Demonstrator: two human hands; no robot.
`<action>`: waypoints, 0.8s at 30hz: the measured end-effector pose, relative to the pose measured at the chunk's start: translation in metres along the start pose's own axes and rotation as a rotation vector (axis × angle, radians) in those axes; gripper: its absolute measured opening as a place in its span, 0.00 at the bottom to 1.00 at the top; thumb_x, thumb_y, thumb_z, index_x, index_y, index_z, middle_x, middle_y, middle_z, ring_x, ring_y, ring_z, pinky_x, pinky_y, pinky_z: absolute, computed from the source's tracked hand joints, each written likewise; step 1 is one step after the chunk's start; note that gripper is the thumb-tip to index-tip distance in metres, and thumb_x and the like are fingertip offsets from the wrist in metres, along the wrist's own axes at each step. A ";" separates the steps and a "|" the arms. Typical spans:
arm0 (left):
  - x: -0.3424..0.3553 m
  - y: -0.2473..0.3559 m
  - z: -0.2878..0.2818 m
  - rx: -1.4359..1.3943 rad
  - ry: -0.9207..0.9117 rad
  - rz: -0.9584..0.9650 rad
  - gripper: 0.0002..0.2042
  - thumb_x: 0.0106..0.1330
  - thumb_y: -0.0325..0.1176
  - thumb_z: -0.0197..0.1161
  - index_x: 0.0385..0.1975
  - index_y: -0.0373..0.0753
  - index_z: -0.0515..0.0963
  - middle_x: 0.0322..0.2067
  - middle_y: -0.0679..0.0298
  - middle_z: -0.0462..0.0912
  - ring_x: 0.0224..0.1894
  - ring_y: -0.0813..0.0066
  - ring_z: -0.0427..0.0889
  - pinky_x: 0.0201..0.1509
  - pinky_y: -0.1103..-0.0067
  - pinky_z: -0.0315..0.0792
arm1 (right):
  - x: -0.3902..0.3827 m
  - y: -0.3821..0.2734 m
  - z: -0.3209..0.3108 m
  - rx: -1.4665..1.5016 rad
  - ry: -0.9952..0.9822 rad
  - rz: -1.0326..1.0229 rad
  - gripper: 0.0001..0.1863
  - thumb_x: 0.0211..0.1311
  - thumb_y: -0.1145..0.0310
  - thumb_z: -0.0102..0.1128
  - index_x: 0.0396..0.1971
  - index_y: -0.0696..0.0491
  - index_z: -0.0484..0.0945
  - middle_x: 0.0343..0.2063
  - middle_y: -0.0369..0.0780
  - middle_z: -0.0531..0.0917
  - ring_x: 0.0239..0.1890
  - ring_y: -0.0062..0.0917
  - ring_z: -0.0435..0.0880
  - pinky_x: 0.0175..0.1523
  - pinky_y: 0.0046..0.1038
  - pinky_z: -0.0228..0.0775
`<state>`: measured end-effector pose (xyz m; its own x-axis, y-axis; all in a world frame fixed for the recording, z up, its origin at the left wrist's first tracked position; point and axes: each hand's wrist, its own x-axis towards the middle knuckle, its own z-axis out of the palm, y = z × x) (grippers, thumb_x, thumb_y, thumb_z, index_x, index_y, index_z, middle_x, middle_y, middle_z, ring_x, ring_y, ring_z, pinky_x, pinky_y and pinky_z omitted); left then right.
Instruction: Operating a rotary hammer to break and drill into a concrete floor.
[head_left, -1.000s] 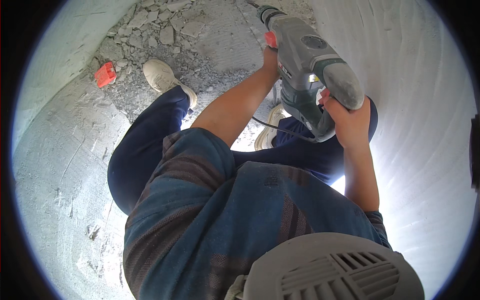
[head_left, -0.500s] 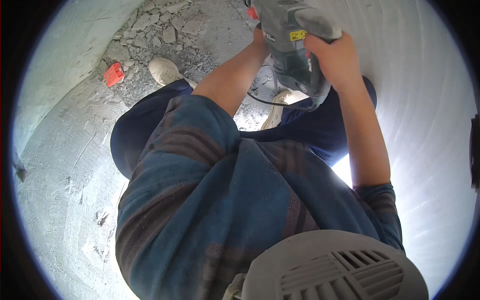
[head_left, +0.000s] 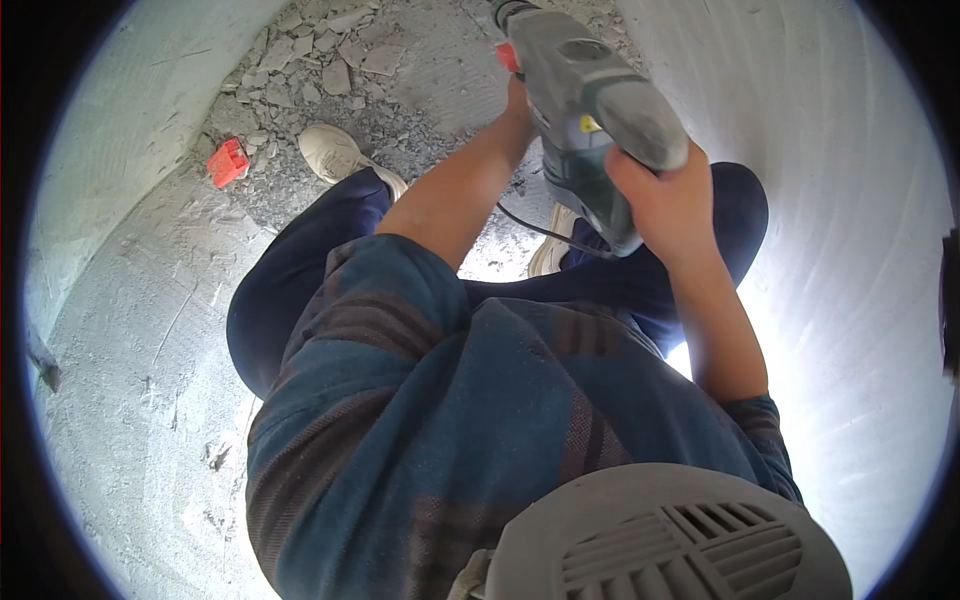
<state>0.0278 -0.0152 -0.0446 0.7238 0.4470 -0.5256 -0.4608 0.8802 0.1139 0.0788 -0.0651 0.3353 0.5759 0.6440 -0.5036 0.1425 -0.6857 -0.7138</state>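
A dark green and grey rotary hammer drill (head_left: 565, 75) is held out ahead of me, tilted, with its chuck end toward the top edge of the view. My right hand (head_left: 672, 195) is wrapped round its rear handle, thumb across the near side. At the drill's left side, just behind a small red part (head_left: 508, 57), my left hand (head_left: 516, 108) is closed on the tool. The drill's body hides most of those fingers. A black power cord (head_left: 535, 228) curves from the tool's rear end toward the left. Whatever the chuck holds lies outside the view.
Broken chips of rubble (head_left: 335, 75) cover the floor ahead, between two pale walls. A red plastic piece (head_left: 228, 163) lies at the left, beside the rubble. A pale wall (head_left: 840, 200) rises close on my right. Bright light glares at the lower right.
The drill has tipped and its rear end has come nearer me, so its chuck end now shows. My right hand has moved slightly lower with the handle; my left hand stays at the tool's side.
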 end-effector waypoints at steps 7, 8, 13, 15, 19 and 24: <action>-0.038 0.006 0.050 -0.035 0.059 -0.045 0.20 0.74 0.48 0.48 0.56 0.41 0.71 0.47 0.58 0.81 0.49 0.62 0.81 0.52 0.66 0.76 | -0.013 0.019 -0.008 0.091 -0.032 0.145 0.19 0.50 0.68 0.65 0.42 0.60 0.79 0.35 0.42 0.86 0.41 0.26 0.85 0.48 0.27 0.73; -0.036 0.009 0.049 -0.035 -0.008 -0.024 0.20 0.74 0.48 0.48 0.56 0.41 0.71 0.47 0.58 0.81 0.49 0.62 0.81 0.52 0.66 0.76 | -0.012 0.021 -0.004 0.082 -0.023 0.117 0.19 0.50 0.68 0.65 0.42 0.60 0.79 0.35 0.42 0.86 0.40 0.26 0.85 0.48 0.27 0.73; -0.026 0.011 0.044 -0.026 0.150 -0.137 0.20 0.74 0.46 0.47 0.55 0.40 0.72 0.47 0.58 0.81 0.47 0.61 0.82 0.52 0.66 0.76 | -0.004 0.010 0.000 0.044 -0.043 0.095 0.19 0.49 0.68 0.64 0.42 0.61 0.79 0.34 0.43 0.86 0.39 0.27 0.85 0.46 0.28 0.74; -0.023 0.007 0.049 0.051 0.117 -0.083 0.20 0.73 0.47 0.48 0.55 0.40 0.72 0.46 0.58 0.81 0.47 0.61 0.82 0.52 0.66 0.76 | 0.003 0.003 -0.007 0.041 -0.015 0.047 0.19 0.49 0.68 0.63 0.41 0.61 0.79 0.33 0.44 0.85 0.38 0.28 0.85 0.45 0.29 0.74; -0.014 0.001 0.060 -0.007 0.102 -0.106 0.21 0.71 0.48 0.50 0.54 0.40 0.73 0.46 0.59 0.82 0.47 0.61 0.82 0.51 0.65 0.75 | 0.025 0.006 -0.022 0.065 -0.039 0.042 0.19 0.47 0.67 0.64 0.40 0.61 0.80 0.33 0.44 0.85 0.37 0.28 0.85 0.45 0.28 0.74; 0.022 0.015 0.050 -0.023 0.062 -0.060 0.22 0.71 0.49 0.49 0.55 0.41 0.73 0.51 0.58 0.80 0.52 0.59 0.79 0.56 0.63 0.73 | 0.052 0.014 -0.025 -0.004 -0.003 0.035 0.15 0.49 0.68 0.63 0.37 0.60 0.80 0.29 0.40 0.84 0.33 0.24 0.82 0.41 0.26 0.73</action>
<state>0.0625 0.0162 -0.0123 0.7174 0.3820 -0.5826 -0.4299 0.9008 0.0613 0.1310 -0.0493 0.3114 0.5781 0.6206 -0.5298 0.1252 -0.7090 -0.6940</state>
